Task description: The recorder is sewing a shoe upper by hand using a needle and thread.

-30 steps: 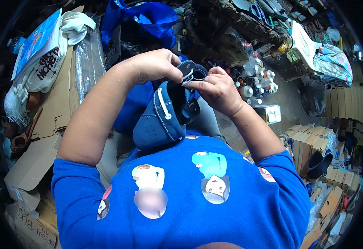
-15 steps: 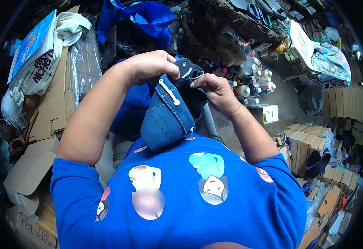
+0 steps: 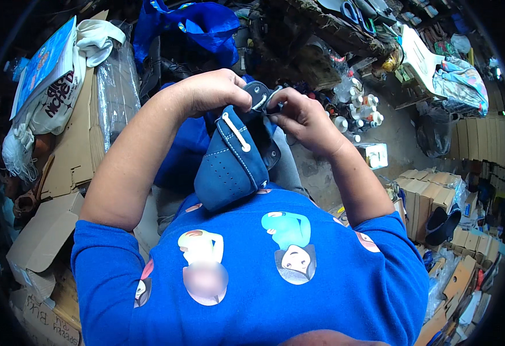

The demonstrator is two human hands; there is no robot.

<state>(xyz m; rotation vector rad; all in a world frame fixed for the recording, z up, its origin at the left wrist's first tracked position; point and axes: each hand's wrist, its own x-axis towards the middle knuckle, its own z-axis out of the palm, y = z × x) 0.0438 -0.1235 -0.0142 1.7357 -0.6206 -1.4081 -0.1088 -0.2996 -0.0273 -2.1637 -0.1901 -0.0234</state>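
Observation:
Held up before my chest is a navy blue shoe upper with pale stitching and small punched holes. A white lace runs along its side between two eyelets, and another short stretch shows near the upper's far edge. My left hand is closed on that far edge, thumb near an eyelet. My right hand is closed too, its thumb and index finger pinching at the edge beside the lace. Whether they hold the lace end or the material is too small to tell. The upper's dark inside partly shows below the right hand.
Cardboard boxes and a plastic-wrapped pack stand at the left. Beyond my hands lies a blue bag. Several bottles stand on the floor ahead to the right. Stacked cardboard and dark shoes are at the right.
My right hand has shifted slightly up and left, closer to my left hand, its fingers more curled. The upper has tilted a little, showing an eyelet on its right flap.

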